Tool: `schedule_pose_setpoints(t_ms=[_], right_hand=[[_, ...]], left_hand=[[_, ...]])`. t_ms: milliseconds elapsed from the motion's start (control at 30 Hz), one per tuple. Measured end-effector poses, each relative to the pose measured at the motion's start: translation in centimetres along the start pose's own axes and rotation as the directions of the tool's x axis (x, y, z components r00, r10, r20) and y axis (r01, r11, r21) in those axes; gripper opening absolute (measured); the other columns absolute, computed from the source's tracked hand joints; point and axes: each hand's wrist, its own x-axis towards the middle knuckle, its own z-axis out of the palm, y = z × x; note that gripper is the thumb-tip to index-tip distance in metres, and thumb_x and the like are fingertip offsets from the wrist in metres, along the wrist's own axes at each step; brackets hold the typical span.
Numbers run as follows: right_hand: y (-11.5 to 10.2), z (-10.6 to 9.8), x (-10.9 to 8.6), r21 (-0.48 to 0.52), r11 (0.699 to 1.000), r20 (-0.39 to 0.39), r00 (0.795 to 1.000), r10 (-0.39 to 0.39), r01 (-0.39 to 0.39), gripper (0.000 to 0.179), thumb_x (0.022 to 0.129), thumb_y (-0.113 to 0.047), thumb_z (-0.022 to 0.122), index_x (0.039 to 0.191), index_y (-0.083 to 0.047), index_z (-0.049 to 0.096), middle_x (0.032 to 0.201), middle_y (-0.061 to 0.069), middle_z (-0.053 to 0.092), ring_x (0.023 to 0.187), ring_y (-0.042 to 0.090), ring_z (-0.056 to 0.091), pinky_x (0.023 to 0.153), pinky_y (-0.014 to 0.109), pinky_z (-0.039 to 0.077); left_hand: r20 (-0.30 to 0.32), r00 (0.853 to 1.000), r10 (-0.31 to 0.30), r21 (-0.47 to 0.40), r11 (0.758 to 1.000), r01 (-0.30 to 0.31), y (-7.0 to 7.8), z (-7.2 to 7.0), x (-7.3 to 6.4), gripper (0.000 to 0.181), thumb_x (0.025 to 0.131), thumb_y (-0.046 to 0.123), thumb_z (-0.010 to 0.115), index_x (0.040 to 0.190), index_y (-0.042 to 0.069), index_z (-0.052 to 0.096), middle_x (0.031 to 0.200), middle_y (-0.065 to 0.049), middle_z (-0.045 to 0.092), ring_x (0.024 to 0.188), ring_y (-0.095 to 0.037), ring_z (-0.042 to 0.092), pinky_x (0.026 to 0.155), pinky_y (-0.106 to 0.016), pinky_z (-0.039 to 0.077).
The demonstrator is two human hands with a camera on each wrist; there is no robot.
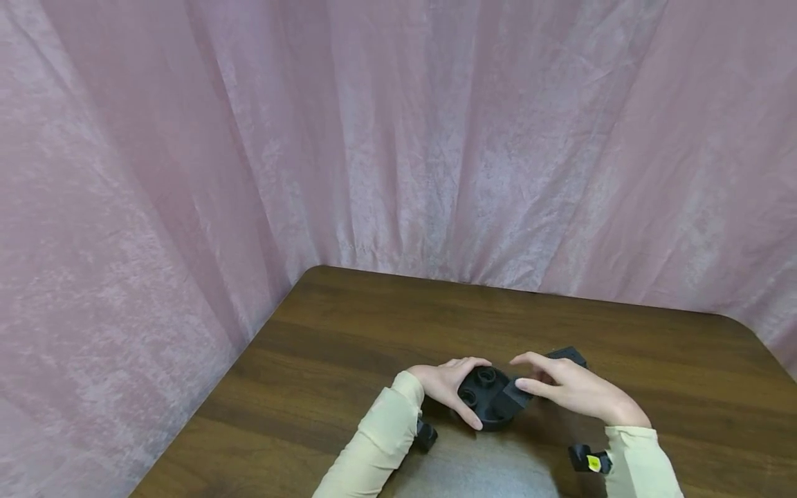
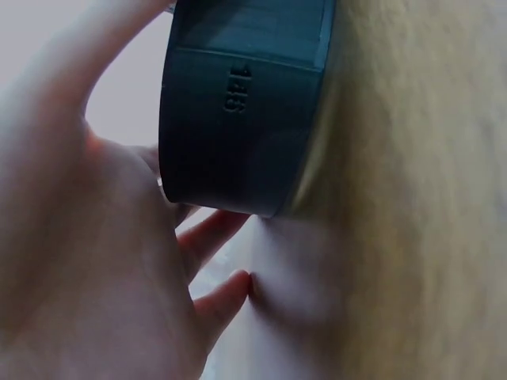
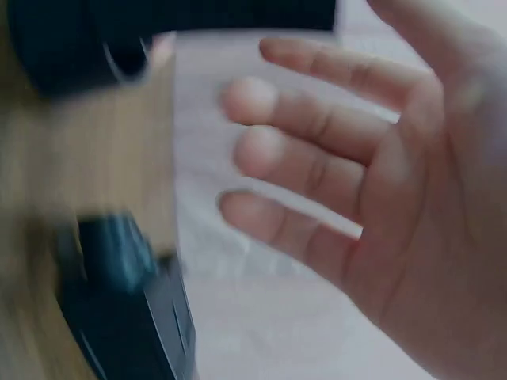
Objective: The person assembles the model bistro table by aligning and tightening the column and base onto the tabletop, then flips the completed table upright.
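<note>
Your left hand (image 1: pixel 447 387) wraps its grip round the black disc (image 1: pixel 481 395) — right of it, your right hand (image 1: pixel 575 389) extends parted fingers, thumb beside a block (image 1: pixel 514 397).

- Round base (image 1: pixel 488 393): black, plastic-looking. You see a matt, smooth side wall in the left wrist view, broken only by moulded digits and a thin seam line.
- Plate (image 1: pixel 515 395): black, plastic-looking, flat-faced, with a dull sheen.
- Block (image 1: pixel 569 355): black, apparently plastic; blur in the right wrist view hides its fine texture from you.
- Worktop (image 1: pixel 373 318): brown wood-grain finish, smooth, semi-gloss; note the pale reflection at your near side.
- Curtain (image 1: pixel 386 138): pink cloth, crushed-velvet look, soft-napped, with silvery sheen on the folds.
- Your sleeves (image 1: pixel 385 423): pale yellow-cream cloth, matt, lightly creased.
</note>
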Motion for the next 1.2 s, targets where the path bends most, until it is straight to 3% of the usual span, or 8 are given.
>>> schedule_pose_setpoints(t_ms=[167, 367, 500, 700, 833, 1033, 1200], right_hand=[[2.7, -1.0, -1.7, -0.02, 0.996, -0.057, 0.995, 0.086, -0.087, 0.042, 0.09, -0.043, 0.047, 0.122, -0.017, 0.048, 0.094, -0.002, 0.057, 0.08, 0.005, 0.054, 0.064, 0.024, 0.042], [5.6, -0.8, -2.7, -0.087, 0.994, -0.123, 0.991, 0.052, -0.063, 0.037, 0.082, -0.015, 0.061, 0.118, -0.008, 0.051, 0.117, 0.015, 0.049, 0.107, 0.034, 0.048, 0.076, 0.042, 0.045], [6.7, -0.5, -2.6, -0.125, 0.99, -0.156, 0.987, 0.048, -0.068, 0.039, 0.076, -0.01, 0.065, 0.114, -0.009, 0.054, 0.12, 0.019, 0.048, 0.109, 0.04, 0.043, 0.077, 0.048, 0.042], [7.3, -0.3, -2.2, -0.165, 0.981, -0.184, 0.98, 0.074, -0.105, 0.042, 0.069, -0.017, 0.072, 0.108, -0.011, 0.056, 0.106, 0.01, 0.054, 0.099, 0.032, 0.045, 0.076, 0.05, 0.037], [7.7, -0.2, -2.3, -0.195, 0.97, -0.167, 0.98, 0.11, -0.142, 0.042, 0.066, -0.025, 0.074, 0.103, -0.013, 0.057, 0.098, 0.004, 0.055, 0.093, 0.027, 0.046, 0.072, 0.047, 0.035], [7.9, -0.4, -2.4, -0.229, 0.968, -0.17, 0.983, 0.066, -0.105, 0.032, 0.07, -0.032, 0.072, 0.094, -0.017, 0.058, 0.094, 0.0, 0.057, 0.089, 0.02, 0.052, 0.072, 0.042, 0.04], [7.3, -0.8, -2.7, -0.133, 0.986, -0.128, 0.988, 0.082, -0.1, 0.029, 0.076, -0.033, 0.067, 0.098, -0.018, 0.055, 0.092, -0.001, 0.059, 0.069, 0.003, 0.048, 0.06, 0.022, 0.038]], left_hand=[[-0.035, 0.999, 0.001, 0.033, 0.999, 0.0, -0.3, 0.1, -0.1, 0.097, 0.063, 0.052, 0.074, 0.138, 0.034, 0.016, 0.136, 0.01, 0.031, 0.128, -0.012, 0.027, 0.098, -0.03, 0.033], [-0.133, 0.991, -0.034, 0.096, 0.994, 0.047, 0.0, 0.1, -0.1, 0.101, 0.062, 0.057, 0.072, 0.14, 0.025, 0.017, 0.137, 0.004, 0.032, 0.127, -0.015, 0.031, 0.099, -0.036, 0.034], [-0.141, 0.988, -0.068, 0.107, 0.991, 0.084, 0.3, 0.0, -0.2, 0.104, 0.063, 0.06, 0.069, 0.143, 0.023, 0.012, 0.141, 0.002, 0.028, 0.13, -0.017, 0.028, 0.102, -0.039, 0.032], [-0.074, 0.996, -0.046, 0.123, 0.991, 0.055, -0.3, -0.7, -0.6, 0.106, 0.066, 0.056, 0.07, 0.144, 0.024, 0.005, 0.146, 0.0, 0.021, 0.135, -0.018, 0.02, 0.103, -0.035, 0.031], [-0.023, 0.999, -0.024, 0.094, 0.995, 0.026, -1.0, -1.3, -0.9, 0.1, 0.068, 0.052, 0.071, 0.143, 0.026, 0.011, 0.146, 0.002, 0.022, 0.135, -0.016, 0.021, 0.103, -0.035, 0.031], [-0.068, 0.997, 0.029, 0.061, 0.998, -0.025, -1.5, -2.1, -1.1, 0.087, 0.067, 0.047, 0.073, 0.138, 0.025, 0.028, 0.136, 0.005, 0.039, 0.126, -0.01, 0.036, 0.101, -0.028, 0.033], [-0.052, 0.993, 0.104, 0.052, 0.994, -0.101, -1.7, -2.1, -0.9, 0.09, 0.068, 0.047, 0.073, 0.14, 0.033, 0.021, 0.142, 0.013, 0.029, 0.131, -0.01, 0.027, 0.104, -0.033, 0.029]])
